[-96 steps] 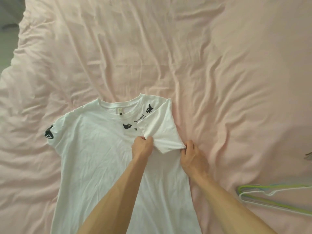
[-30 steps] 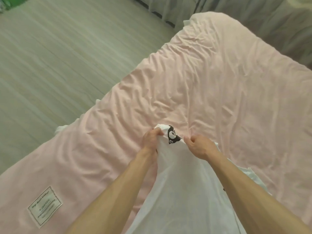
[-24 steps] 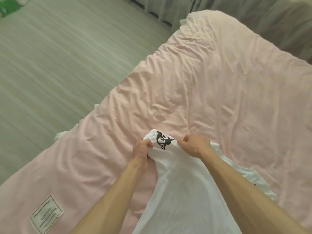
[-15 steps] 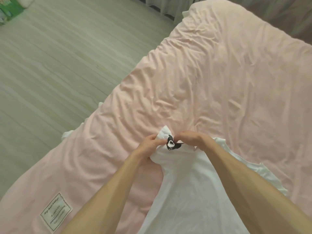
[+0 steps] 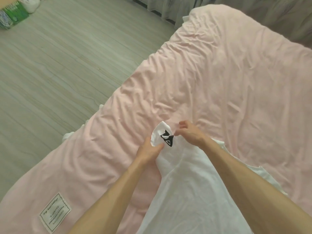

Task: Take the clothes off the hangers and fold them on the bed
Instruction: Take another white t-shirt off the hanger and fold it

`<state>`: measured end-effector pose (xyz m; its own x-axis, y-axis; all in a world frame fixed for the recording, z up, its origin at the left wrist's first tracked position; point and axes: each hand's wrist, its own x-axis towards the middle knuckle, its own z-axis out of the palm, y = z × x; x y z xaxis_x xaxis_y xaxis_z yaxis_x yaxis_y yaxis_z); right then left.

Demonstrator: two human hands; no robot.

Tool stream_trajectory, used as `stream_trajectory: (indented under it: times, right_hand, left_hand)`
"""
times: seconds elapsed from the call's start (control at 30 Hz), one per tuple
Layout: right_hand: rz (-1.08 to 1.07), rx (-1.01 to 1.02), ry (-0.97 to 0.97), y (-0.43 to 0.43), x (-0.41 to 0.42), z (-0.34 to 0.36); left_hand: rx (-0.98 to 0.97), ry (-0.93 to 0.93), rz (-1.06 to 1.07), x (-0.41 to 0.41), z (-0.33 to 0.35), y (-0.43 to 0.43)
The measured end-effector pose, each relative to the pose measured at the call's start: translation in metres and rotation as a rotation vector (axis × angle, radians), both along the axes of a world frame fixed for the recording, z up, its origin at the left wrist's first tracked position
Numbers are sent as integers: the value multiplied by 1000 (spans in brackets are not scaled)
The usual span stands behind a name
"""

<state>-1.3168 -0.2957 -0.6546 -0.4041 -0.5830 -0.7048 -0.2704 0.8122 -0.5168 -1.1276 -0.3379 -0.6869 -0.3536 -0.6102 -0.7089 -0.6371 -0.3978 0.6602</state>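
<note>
White cotton, a T-shirt (image 5: 190,191) stretches lengthwise from the near edge of the bed (image 5: 219,73) up toward its middle, sleeve end pointing away from me toward the far left corner. My left hand (image 5: 148,152) is clamped on the sleeve (image 5: 162,132) hem from below, thumb pressed on the cloth beside the black cat print (image 5: 168,138). My right hand (image 5: 190,132) pinches the sleeve's upper edge, its other fingers spread loose. Half a second ago both hands were bunched together over the print; now they sit apart and the print shows plainly. A sewn label (image 5: 54,215) marks the pink cover near its left edge.
</note>
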Motion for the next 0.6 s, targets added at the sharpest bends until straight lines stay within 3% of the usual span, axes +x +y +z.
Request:
stream_trajectory:
  times: [0.1, 0.3, 0.37, 0.5, 0.6]
  right_hand:
    - [185, 60, 83, -2, 5, -5]
    - [292, -8, 179, -11, 6, -15]
    - [211, -94, 182, -12, 7, -11]
    - [-44, -307, 260, -15, 6, 6]
    - [-73, -383, 296, -13, 7, 8]
  left_hand:
    - [108, 120, -10, 1, -9, 6]
    - [414, 256, -66, 3, 6, -1]
    - [462, 238, -113, 5, 11, -3]
    - [391, 252, -12, 9, 12, -6]
    - [170, 179, 84, 16, 7, -5]
